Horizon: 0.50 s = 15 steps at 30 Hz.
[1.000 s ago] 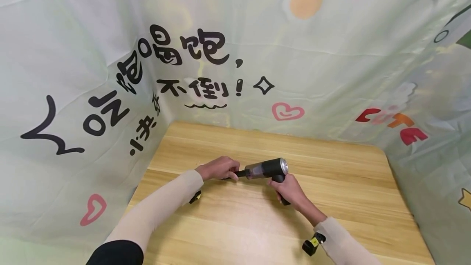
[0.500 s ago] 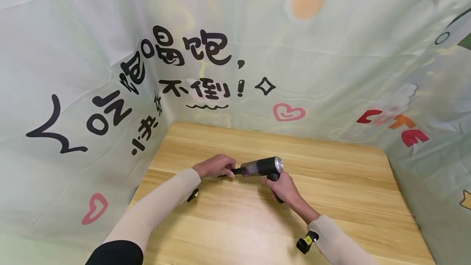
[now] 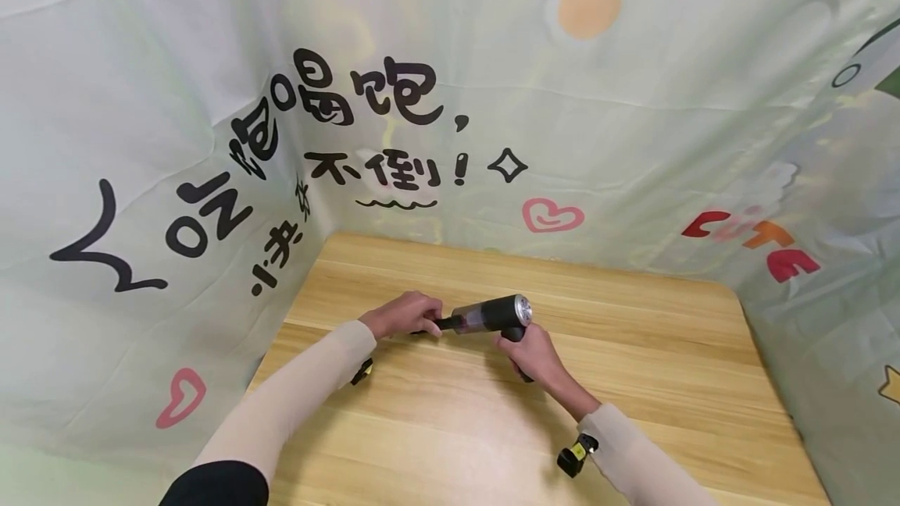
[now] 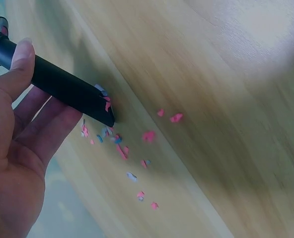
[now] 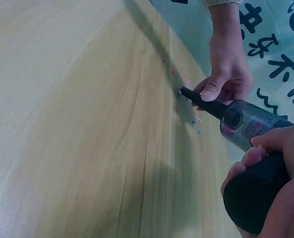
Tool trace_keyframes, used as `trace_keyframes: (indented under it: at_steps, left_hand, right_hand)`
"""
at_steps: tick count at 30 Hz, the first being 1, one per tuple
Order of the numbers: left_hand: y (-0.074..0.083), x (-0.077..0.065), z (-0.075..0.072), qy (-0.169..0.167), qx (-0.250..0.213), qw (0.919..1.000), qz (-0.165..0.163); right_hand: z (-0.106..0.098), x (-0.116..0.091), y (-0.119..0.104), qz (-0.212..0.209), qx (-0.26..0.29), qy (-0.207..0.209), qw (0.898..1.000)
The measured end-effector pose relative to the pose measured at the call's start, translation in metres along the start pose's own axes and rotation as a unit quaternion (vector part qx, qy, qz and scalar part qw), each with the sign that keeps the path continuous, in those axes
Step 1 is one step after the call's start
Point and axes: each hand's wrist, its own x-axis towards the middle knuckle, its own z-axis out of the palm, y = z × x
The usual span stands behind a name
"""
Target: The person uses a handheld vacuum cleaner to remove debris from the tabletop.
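A black handheld vacuum cleaner (image 3: 498, 314) with a clear dust cup and silver end cap points left above the table. My right hand (image 3: 537, 354) grips its handle (image 5: 256, 196). At the front, my left hand (image 3: 406, 314) holds the slim black nozzle (image 4: 62, 85) between thumb and fingers. Small pink, blue and whitish scraps (image 4: 148, 136) lie scattered beside the nozzle's slanted mouth. A few scraps appear at the mouth itself in the left wrist view. Pink bits show inside the clear dust cup (image 5: 241, 120) in the right wrist view.
A light wooden table (image 3: 633, 350) spreads under both hands. Printed fabric walls (image 3: 450, 131) with lettering and hearts stand behind it and at both sides. Small black-and-yellow devices (image 3: 576, 455) are attached at the wrists.
Both hands and the vacuum cleaner have shifted left and slightly toward the back of the table. The grips on the nozzle and handle look the same.
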Motion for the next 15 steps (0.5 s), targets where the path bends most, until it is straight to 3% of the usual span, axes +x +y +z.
trace_keyframes:
  at_steps: [15]
  left_hand:
    - [-0.008, -0.016, -0.006, 0.021, 0.007, 0.9998, 0.001]
  right_hand:
    - [0.011, 0.011, -0.011, -0.02, -0.002, -0.024, 0.999]
